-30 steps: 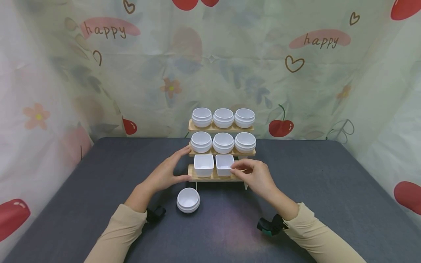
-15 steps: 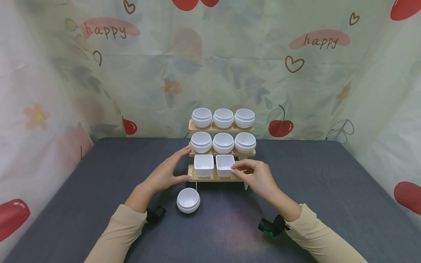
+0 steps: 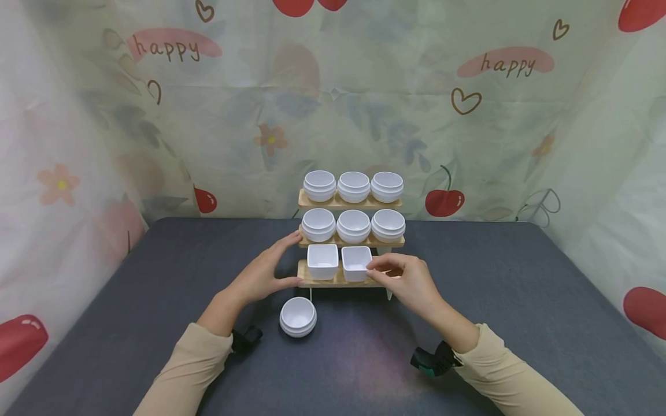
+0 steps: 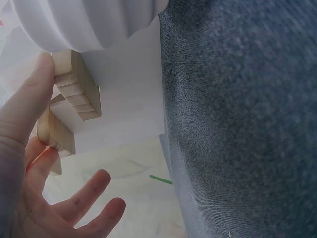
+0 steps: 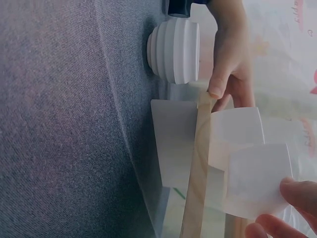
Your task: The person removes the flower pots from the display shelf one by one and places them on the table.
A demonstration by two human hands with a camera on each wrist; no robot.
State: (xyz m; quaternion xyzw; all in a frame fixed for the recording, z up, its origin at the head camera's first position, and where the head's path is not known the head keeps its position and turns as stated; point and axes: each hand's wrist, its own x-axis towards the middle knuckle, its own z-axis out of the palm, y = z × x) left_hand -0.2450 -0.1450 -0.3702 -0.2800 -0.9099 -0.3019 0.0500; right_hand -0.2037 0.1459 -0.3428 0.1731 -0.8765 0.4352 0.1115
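Observation:
A three-tier wooden rack with white side panels carries white bowls. My right hand pinches the right wall of a square white bowl between thumb and fingers, above the lowest shelf. Beside it on the left sits another square bowl. With fingers spread, my left hand rests against the rack's left side. In the left wrist view its thumb touches one shelf end and two fingers touch another shelf end. Near that hand, a stack of round white bowls stands on the table.
Three round bowl stacks line the middle shelf, and three more line the top shelf. A dark table lies under everything. A patterned curtain hangs behind and at both sides.
My right hand and the square bowl it pinches have shifted slightly to the right and nearer to me. The left hand, the rack and the other bowls stay put.

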